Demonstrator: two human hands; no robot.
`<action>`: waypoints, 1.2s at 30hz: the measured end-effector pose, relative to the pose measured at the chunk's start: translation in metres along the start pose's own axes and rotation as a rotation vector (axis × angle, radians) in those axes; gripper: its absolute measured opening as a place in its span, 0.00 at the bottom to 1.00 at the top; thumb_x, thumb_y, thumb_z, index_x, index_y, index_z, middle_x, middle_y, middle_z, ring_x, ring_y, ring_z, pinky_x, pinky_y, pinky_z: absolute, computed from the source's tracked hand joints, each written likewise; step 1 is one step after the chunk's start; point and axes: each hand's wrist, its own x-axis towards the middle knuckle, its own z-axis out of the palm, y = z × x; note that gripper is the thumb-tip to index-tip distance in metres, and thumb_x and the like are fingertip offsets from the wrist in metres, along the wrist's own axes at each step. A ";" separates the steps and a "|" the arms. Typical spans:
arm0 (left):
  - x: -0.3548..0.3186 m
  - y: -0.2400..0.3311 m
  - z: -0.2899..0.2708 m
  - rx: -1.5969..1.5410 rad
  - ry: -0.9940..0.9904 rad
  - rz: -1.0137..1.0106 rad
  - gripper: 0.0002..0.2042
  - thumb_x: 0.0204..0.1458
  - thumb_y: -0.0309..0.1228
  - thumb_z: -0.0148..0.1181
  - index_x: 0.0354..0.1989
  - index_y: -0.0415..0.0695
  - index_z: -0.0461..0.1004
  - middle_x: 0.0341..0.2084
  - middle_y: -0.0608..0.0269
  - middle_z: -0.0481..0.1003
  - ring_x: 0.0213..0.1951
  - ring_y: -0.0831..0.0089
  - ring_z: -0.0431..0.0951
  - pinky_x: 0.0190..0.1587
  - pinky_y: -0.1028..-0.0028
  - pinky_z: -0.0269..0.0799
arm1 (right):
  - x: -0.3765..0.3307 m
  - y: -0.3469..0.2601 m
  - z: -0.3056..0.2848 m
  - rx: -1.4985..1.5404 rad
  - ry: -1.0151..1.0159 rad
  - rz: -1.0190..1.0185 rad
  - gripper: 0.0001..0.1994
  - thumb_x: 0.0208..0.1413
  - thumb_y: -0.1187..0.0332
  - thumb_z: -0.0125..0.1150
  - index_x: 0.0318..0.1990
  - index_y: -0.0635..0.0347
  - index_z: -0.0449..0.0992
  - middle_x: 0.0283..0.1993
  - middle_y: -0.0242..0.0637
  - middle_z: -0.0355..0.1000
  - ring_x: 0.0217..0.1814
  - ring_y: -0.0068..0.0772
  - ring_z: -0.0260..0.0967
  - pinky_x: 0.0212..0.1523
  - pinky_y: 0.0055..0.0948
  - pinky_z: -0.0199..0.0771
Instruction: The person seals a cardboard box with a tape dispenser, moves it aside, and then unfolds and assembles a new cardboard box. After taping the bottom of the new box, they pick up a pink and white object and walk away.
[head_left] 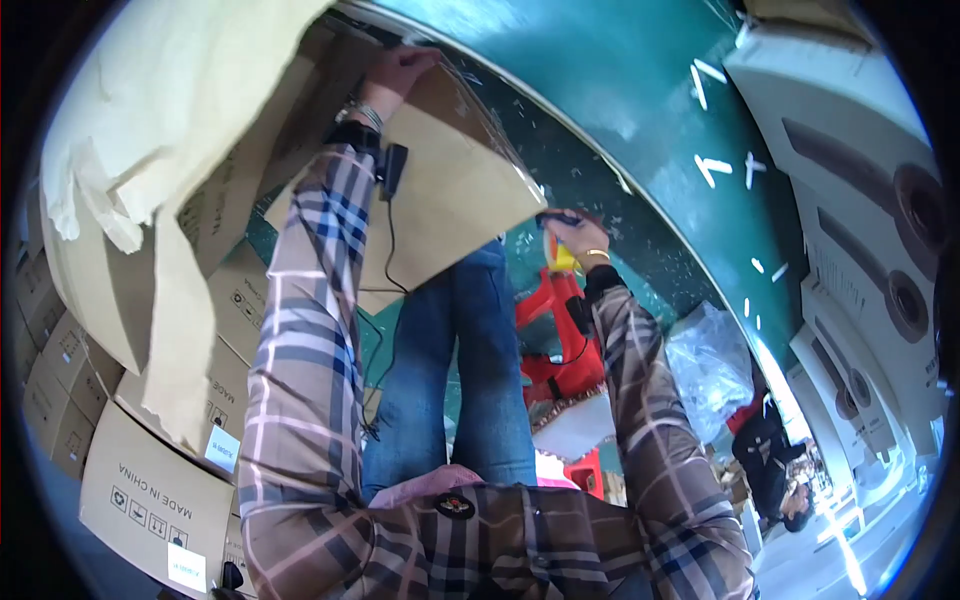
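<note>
At the far left a stack of brown cartons [150, 490] rises beside me, with a pale sheet of paper [150, 130] hanging loose over them. My left hand [400, 68] is up at the far top edge of the cardboard box [450, 190] I have tipped against my thighs, fingers curled tight over that rim. The box looks light and stiff to me, probably empty, though its thin walls could buckle if squeezed mid-panel; I judge the edges and corners the best places to grip. Below it show my jeans [460, 370] and the plaid sleeves. To the right, my right hand [578, 238] sits at the box's right corner, clenched round a yellow-bodied tool [560, 252] with a dark tip; I cannot tell what kind. A red plastic stool [555, 345] stands near my legs and would catch the box if lowered. Further right lie a crumpled clear plastic bag [712, 360], another person [770, 460] and large white cartons [860, 200] on the green floor [620, 80].
</note>
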 end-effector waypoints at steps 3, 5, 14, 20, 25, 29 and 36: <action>-0.006 0.005 0.009 -0.130 -0.069 -0.070 0.18 0.54 0.47 0.68 0.42 0.45 0.84 0.35 0.48 0.82 0.38 0.56 0.83 0.44 0.68 0.76 | -0.015 0.011 0.007 -0.249 0.094 -0.031 0.30 0.42 0.48 0.76 0.51 0.53 0.80 0.40 0.47 0.79 0.41 0.54 0.79 0.45 0.43 0.79; 0.001 0.002 0.014 -0.103 -0.084 -0.066 0.18 0.55 0.48 0.66 0.41 0.45 0.84 0.36 0.48 0.82 0.39 0.55 0.83 0.45 0.67 0.76 | -0.041 0.018 0.010 -0.315 0.193 -0.010 0.29 0.43 0.50 0.77 0.53 0.54 0.79 0.39 0.48 0.78 0.41 0.55 0.78 0.44 0.43 0.79; 0.007 -0.012 0.020 0.249 -0.139 -0.037 0.24 0.60 0.52 0.53 0.38 0.42 0.83 0.37 0.44 0.80 0.41 0.44 0.80 0.46 0.55 0.75 | -0.159 -0.046 0.041 -0.470 0.096 -0.748 0.22 0.55 0.73 0.61 0.60 0.55 0.75 0.35 0.41 0.73 0.35 0.45 0.75 0.37 0.42 0.75; 0.011 0.003 0.047 0.077 -0.072 -0.033 0.26 0.58 0.57 0.53 0.38 0.43 0.83 0.38 0.45 0.81 0.41 0.45 0.81 0.45 0.54 0.76 | -0.082 -0.109 0.091 -0.617 0.174 -1.178 0.30 0.47 0.70 0.64 0.62 0.56 0.73 0.39 0.33 0.72 0.42 0.34 0.73 0.47 0.34 0.71; 0.010 -0.016 0.022 0.278 -0.248 -0.031 0.28 0.52 0.63 0.56 0.39 0.48 0.85 0.38 0.50 0.82 0.42 0.49 0.82 0.46 0.57 0.77 | -0.080 -0.152 0.092 -0.369 0.211 -1.158 0.29 0.55 0.62 0.62 0.65 0.56 0.69 0.47 0.38 0.74 0.51 0.42 0.72 0.55 0.39 0.70; 0.013 -0.007 0.061 0.300 -0.222 -0.214 0.30 0.50 0.65 0.57 0.42 0.49 0.84 0.39 0.52 0.83 0.44 0.52 0.83 0.48 0.60 0.77 | -0.015 -0.161 0.070 -0.282 0.267 -0.672 0.27 0.64 0.58 0.55 0.68 0.59 0.65 0.59 0.47 0.72 0.59 0.57 0.69 0.59 0.44 0.69; 0.048 -0.117 0.070 0.405 -0.041 -0.055 0.33 0.55 0.62 0.51 0.60 0.50 0.74 0.60 0.55 0.74 0.61 0.59 0.73 0.64 0.61 0.68 | 0.059 -0.196 0.074 0.057 -0.155 -0.362 0.27 0.69 0.49 0.44 0.63 0.60 0.70 0.57 0.57 0.73 0.60 0.61 0.69 0.60 0.44 0.69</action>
